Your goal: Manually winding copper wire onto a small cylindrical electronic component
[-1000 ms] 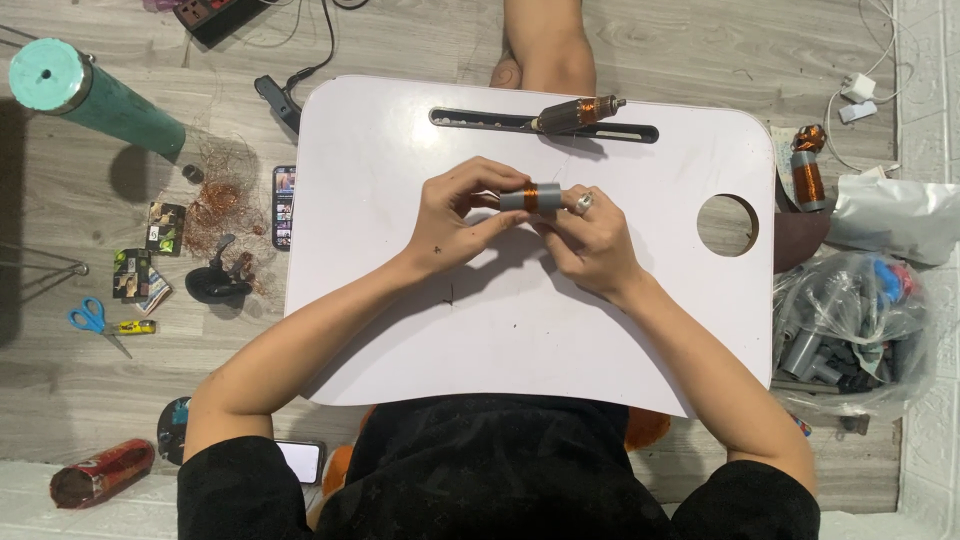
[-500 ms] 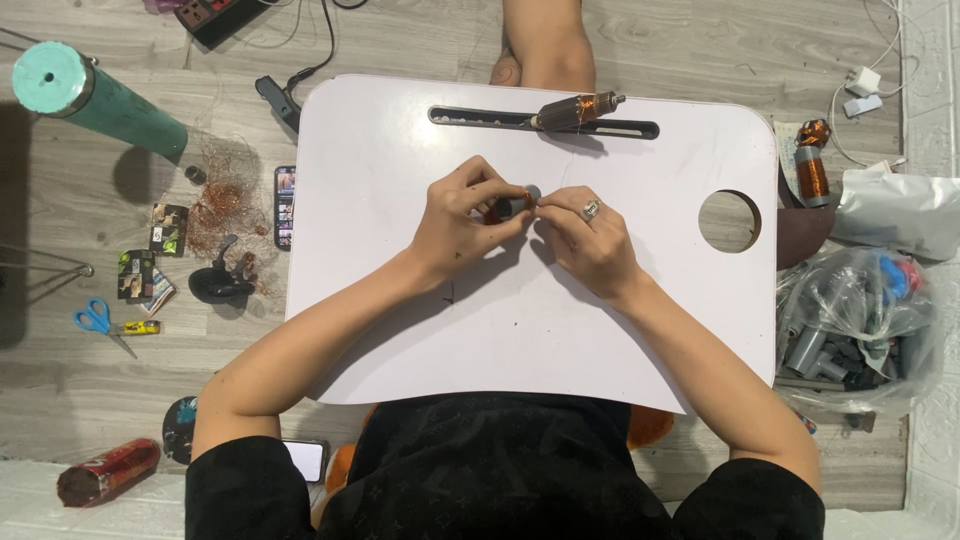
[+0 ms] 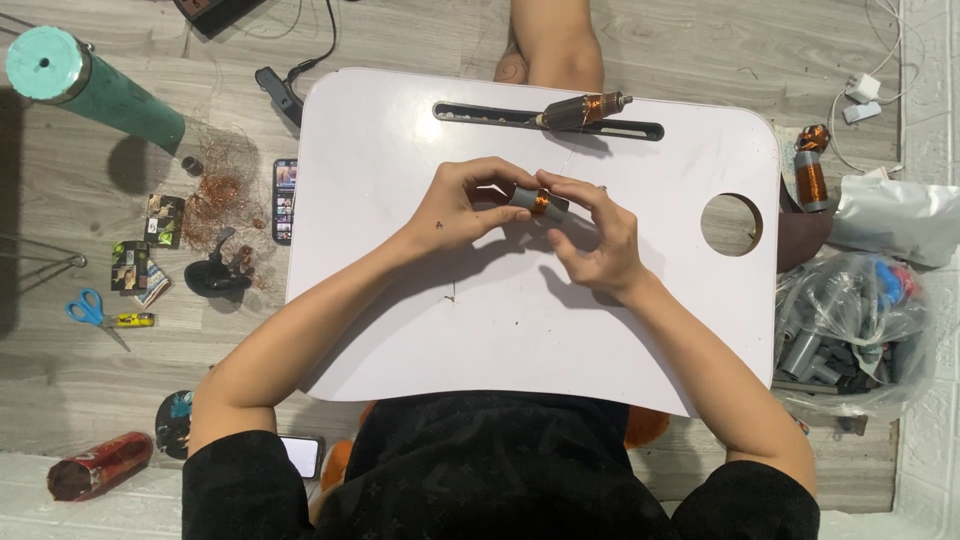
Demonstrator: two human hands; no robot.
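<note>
Centrally, above the white tabletop (image 3: 520, 330), left hand (image 3: 455, 205) and right hand (image 3: 600, 235) meet, both grips closed on a small grey cylinder with copper winding (image 3: 538, 202). Wound motor armature (image 3: 580, 110) lies in the tabletop's slot; scissors (image 3: 90, 312) on floor, well apart.

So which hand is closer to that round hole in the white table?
Right. The right hand sits just beside the round hole, toward the table's middle, pinching the small copper-wound part. The left hand holds the part's other end, farther from the hole.
</note>
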